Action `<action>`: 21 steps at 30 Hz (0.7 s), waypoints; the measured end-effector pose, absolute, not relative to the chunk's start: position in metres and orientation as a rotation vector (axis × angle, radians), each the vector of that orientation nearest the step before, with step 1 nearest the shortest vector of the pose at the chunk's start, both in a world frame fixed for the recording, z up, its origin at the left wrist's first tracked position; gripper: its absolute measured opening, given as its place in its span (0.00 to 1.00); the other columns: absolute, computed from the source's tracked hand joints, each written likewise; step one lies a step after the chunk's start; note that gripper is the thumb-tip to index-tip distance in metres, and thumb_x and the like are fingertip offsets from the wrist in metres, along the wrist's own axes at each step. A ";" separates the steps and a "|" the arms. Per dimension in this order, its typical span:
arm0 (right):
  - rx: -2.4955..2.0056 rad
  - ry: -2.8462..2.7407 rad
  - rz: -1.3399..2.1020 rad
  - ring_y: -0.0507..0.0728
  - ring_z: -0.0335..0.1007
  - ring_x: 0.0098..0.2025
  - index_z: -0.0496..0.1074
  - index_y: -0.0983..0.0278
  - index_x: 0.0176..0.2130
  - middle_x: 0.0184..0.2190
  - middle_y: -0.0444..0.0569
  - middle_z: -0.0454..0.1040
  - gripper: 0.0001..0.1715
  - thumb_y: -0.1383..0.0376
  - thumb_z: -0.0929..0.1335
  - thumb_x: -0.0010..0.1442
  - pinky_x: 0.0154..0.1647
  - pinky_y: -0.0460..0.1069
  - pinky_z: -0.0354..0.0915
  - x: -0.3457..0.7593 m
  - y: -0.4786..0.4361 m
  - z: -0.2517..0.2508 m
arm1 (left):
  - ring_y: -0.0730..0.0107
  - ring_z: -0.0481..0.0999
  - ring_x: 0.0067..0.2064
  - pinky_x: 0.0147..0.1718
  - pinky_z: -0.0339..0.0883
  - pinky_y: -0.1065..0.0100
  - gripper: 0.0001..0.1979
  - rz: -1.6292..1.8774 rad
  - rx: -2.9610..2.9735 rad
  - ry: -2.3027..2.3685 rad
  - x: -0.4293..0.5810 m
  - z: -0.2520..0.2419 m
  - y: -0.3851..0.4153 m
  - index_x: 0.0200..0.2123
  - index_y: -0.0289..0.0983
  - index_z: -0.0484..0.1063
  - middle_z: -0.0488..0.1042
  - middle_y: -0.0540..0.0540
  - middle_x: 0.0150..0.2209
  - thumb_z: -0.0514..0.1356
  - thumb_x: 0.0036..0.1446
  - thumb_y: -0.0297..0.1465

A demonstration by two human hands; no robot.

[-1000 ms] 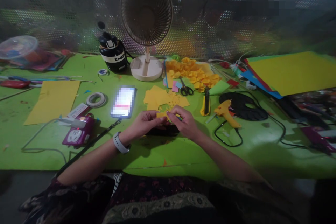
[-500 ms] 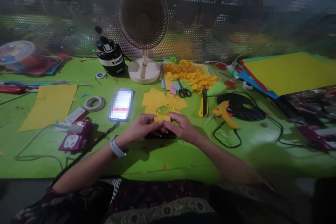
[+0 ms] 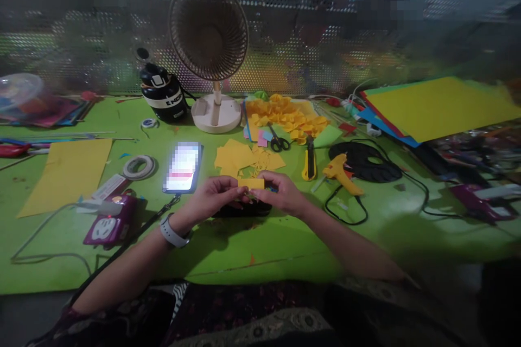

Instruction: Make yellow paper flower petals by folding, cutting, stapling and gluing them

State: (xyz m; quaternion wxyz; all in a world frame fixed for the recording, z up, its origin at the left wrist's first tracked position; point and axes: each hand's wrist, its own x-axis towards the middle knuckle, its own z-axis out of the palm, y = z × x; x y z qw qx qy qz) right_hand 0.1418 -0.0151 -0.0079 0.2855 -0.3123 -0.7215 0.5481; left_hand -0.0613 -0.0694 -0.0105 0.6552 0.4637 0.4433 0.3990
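A small piece of yellow paper (image 3: 251,183) is pinched between both hands near the middle of the table. My left hand (image 3: 217,193), with a pale watch band on its wrist, is closed on the paper's left end. On the right end, the thumb and fingers of my right hand (image 3: 280,193) are closed. Beneath the hands lies a dark flat object (image 3: 240,210), mostly covered. Just beyond them are yellow paper pieces (image 3: 234,155) and thin scraps (image 3: 268,159). Black scissors (image 3: 279,141) and a yellow box cutter (image 3: 309,160) lie farther back.
A yellow glue gun (image 3: 344,176) with its cord lies to the right. On the left are a lit phone (image 3: 183,168), a tape roll (image 3: 139,167) and a purple power socket (image 3: 109,222). A fan (image 3: 216,114), a black bottle (image 3: 165,97) and orange paper petals (image 3: 285,114) stand behind.
The camera view has turned slightly, shifting the table things left. Between my fingers, more of the yellow paper shows now; both hands keep their grip.
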 end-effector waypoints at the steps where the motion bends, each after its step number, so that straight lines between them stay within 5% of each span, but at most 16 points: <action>1: -0.839 -1.915 1.527 0.52 0.65 0.27 0.71 0.63 0.29 0.24 0.43 0.71 0.13 0.57 0.73 0.55 0.28 0.47 0.62 0.142 -0.015 -0.007 | 0.71 0.81 0.35 0.36 0.77 0.69 0.17 0.901 1.071 1.006 -0.061 -0.011 -0.070 0.29 0.34 0.74 0.82 0.44 0.32 0.69 0.53 0.44; 10: -0.829 -2.025 1.547 0.50 0.64 0.25 0.69 0.65 0.24 0.21 0.42 0.70 0.13 0.60 0.71 0.55 0.28 0.46 0.61 0.148 -0.007 0.005 | 0.71 0.81 0.33 0.35 0.77 0.71 0.18 0.903 1.158 1.072 -0.065 -0.006 -0.068 0.29 0.34 0.74 0.82 0.45 0.31 0.69 0.53 0.45; 21: -0.843 -1.814 1.726 0.49 0.69 0.26 0.73 0.65 0.30 0.25 0.43 0.74 0.11 0.60 0.73 0.54 0.29 0.45 0.67 0.156 0.007 0.003 | 0.69 0.82 0.36 0.34 0.77 0.71 0.18 0.938 1.108 1.084 -0.069 -0.012 -0.063 0.30 0.33 0.75 0.82 0.44 0.32 0.69 0.53 0.43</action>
